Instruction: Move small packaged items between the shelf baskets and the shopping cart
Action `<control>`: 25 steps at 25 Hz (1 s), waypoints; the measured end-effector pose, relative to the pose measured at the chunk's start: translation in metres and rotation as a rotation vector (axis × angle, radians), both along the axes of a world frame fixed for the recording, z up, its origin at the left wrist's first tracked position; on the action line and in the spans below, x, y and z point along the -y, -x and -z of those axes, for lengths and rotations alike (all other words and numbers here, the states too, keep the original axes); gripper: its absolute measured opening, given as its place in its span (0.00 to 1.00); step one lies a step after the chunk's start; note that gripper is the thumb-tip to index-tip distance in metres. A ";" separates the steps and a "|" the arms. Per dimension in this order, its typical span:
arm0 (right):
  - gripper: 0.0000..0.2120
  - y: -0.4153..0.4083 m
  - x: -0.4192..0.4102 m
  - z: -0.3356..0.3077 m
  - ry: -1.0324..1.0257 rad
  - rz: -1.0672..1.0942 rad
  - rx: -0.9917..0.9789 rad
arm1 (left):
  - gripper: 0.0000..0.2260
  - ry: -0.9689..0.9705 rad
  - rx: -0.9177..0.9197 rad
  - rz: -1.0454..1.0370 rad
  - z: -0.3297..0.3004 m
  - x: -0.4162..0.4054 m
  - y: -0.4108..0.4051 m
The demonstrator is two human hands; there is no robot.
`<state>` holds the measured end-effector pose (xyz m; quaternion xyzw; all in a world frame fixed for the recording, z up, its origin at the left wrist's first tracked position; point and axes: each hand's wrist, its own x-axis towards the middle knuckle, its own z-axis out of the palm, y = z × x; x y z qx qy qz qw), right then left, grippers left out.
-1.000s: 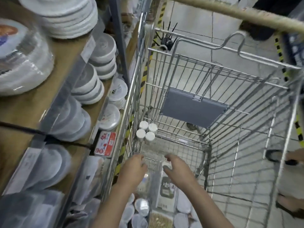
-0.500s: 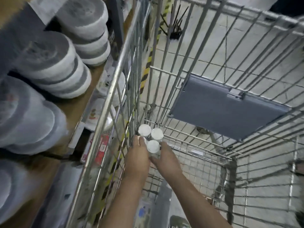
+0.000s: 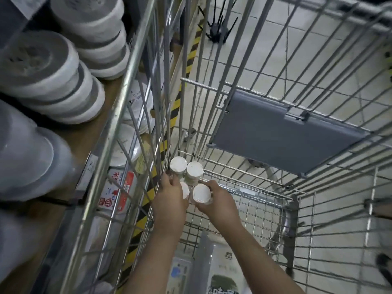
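Where the shopping cart [image 3: 265,194] narrows to its front left corner, four small white-lidded jars [image 3: 194,171] stand upright and touching in a square cluster; they look light, rigid and smooth-sided, best taken round the body below the lid. Left hand [image 3: 169,200] curls round the near-left jar, right hand [image 3: 218,203] round the near-right jar [image 3: 201,193]; each grip appears closed on its jar, and the two far jars stand free.

There are four little white-lid jars [image 3: 201,193], two hands [image 3: 169,205], one cart [image 3: 297,102] and one gray flap [image 3: 282,134].
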<state>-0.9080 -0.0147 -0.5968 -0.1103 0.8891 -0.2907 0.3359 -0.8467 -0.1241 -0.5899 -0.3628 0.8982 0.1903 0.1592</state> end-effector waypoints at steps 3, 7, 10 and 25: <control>0.18 0.004 -0.030 -0.035 0.101 0.101 -0.004 | 0.25 -0.094 -0.167 -0.001 -0.027 -0.011 -0.010; 0.20 -0.011 -0.071 -0.103 0.212 0.175 -0.009 | 0.25 -0.260 -0.358 -0.072 -0.076 -0.028 -0.036; 0.21 -0.039 -0.102 -0.155 0.295 0.172 -0.011 | 0.22 -0.454 -0.526 -0.221 -0.138 -0.054 -0.066; 0.13 -0.257 -0.193 -0.410 0.705 -0.175 -0.016 | 0.15 -0.624 -1.155 -0.700 -0.417 -0.185 -0.353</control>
